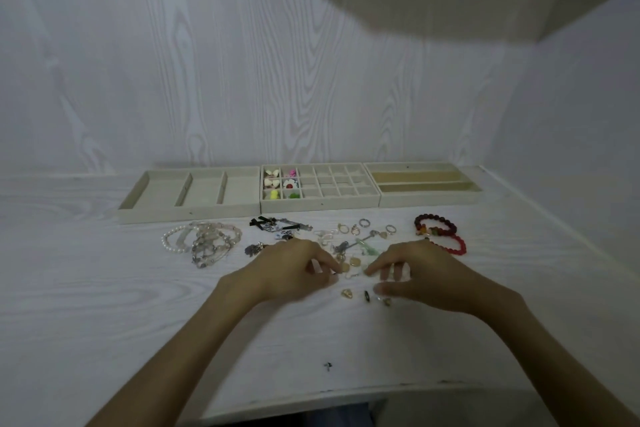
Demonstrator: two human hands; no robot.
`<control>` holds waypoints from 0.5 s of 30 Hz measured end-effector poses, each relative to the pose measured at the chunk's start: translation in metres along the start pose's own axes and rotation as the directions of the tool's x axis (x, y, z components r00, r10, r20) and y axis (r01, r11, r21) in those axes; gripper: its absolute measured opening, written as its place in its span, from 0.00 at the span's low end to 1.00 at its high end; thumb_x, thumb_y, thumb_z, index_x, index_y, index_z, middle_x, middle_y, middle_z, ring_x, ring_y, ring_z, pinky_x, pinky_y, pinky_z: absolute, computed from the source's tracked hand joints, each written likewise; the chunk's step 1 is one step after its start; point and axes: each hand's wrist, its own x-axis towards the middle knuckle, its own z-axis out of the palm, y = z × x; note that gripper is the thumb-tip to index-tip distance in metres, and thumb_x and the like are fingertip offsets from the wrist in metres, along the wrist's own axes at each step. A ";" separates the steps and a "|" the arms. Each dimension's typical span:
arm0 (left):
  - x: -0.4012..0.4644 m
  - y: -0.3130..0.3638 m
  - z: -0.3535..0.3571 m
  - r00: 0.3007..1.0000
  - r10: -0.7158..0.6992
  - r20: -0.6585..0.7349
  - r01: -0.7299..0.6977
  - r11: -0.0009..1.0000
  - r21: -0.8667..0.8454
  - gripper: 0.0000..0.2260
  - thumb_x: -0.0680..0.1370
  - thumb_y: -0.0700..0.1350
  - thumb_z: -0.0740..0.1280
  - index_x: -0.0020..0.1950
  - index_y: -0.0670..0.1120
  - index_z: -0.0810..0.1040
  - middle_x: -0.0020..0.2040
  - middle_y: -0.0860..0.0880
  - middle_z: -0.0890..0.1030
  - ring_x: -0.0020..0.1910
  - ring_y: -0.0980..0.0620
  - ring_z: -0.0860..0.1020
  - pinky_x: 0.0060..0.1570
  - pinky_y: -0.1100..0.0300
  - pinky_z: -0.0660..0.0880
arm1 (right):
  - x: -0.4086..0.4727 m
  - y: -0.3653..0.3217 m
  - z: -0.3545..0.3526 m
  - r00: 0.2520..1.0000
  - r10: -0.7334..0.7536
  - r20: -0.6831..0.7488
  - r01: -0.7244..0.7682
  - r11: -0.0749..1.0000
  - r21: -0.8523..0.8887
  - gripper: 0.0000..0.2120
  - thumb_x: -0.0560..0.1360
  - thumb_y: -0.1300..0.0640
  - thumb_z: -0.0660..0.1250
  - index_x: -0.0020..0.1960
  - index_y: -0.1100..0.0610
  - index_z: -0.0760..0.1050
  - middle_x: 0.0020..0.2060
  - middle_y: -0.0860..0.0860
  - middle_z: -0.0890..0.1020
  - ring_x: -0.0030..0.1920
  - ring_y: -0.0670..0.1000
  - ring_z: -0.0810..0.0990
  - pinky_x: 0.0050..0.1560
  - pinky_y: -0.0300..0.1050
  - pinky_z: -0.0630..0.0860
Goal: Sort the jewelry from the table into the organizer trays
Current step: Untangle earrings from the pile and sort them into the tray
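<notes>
both hands work in the loose jewelry on the table, in front of the trays. the left hand and right hand have curled fingers — if they pinch something small, i cannot tell. risk: tangled pieces lift together, or the rings get knocked away.

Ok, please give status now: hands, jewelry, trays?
Left hand and right hand picking at small pieces, grip unclear. Grid tray partly filled. Nothing blocking.
</notes>
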 end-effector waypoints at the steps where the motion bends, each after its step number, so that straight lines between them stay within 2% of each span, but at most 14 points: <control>1: 0.000 0.000 0.000 1.000 -0.002 0.000 0.002 1.000 0.001 0.09 0.77 0.52 0.65 0.56 0.62 0.80 0.52 0.60 0.81 0.44 0.64 0.77 0.40 0.65 0.73 | -0.001 0.001 0.003 1.000 -0.003 0.014 0.003 1.000 0.013 0.14 0.72 0.47 0.70 0.57 0.43 0.78 0.47 0.42 0.80 0.43 0.41 0.75 0.42 0.35 0.72; 4: 0.001 0.000 0.001 1.000 -0.002 -0.013 0.002 1.000 -0.014 0.07 0.76 0.51 0.67 0.52 0.60 0.82 0.50 0.60 0.82 0.42 0.64 0.77 0.41 0.65 0.74 | -0.001 0.003 0.018 0.999 -0.024 0.030 0.022 0.998 0.064 0.18 0.70 0.46 0.72 0.59 0.41 0.76 0.47 0.42 0.77 0.42 0.43 0.75 0.43 0.37 0.73; 6: 0.001 -0.001 0.001 1.000 -0.007 -0.024 0.006 1.000 -0.019 0.06 0.76 0.51 0.68 0.50 0.60 0.82 0.49 0.60 0.82 0.41 0.65 0.77 0.39 0.66 0.73 | 0.003 0.004 0.028 0.998 -0.055 -0.008 0.055 0.992 0.109 0.18 0.69 0.46 0.73 0.59 0.42 0.76 0.46 0.43 0.76 0.40 0.44 0.75 0.43 0.37 0.74; 11: 0.000 -0.007 -0.001 0.997 -0.070 -0.038 0.069 0.997 -0.034 0.05 0.74 0.53 0.70 0.48 0.58 0.82 0.45 0.60 0.82 0.40 0.64 0.77 0.42 0.64 0.75 | 0.018 -0.004 0.043 0.987 -0.085 -0.134 0.107 0.980 0.168 0.11 0.71 0.52 0.73 0.54 0.49 0.82 0.42 0.46 0.77 0.37 0.45 0.76 0.43 0.40 0.75; 15: -0.002 -0.016 -0.004 0.986 -0.135 -0.098 0.130 0.990 -0.058 0.07 0.71 0.54 0.72 0.48 0.57 0.82 0.42 0.61 0.80 0.38 0.65 0.76 0.43 0.62 0.75 | 0.038 -0.009 0.045 0.977 -0.010 -0.214 0.048 0.984 0.172 0.08 0.73 0.57 0.71 0.52 0.52 0.83 0.38 0.43 0.76 0.36 0.39 0.72 0.39 0.26 0.67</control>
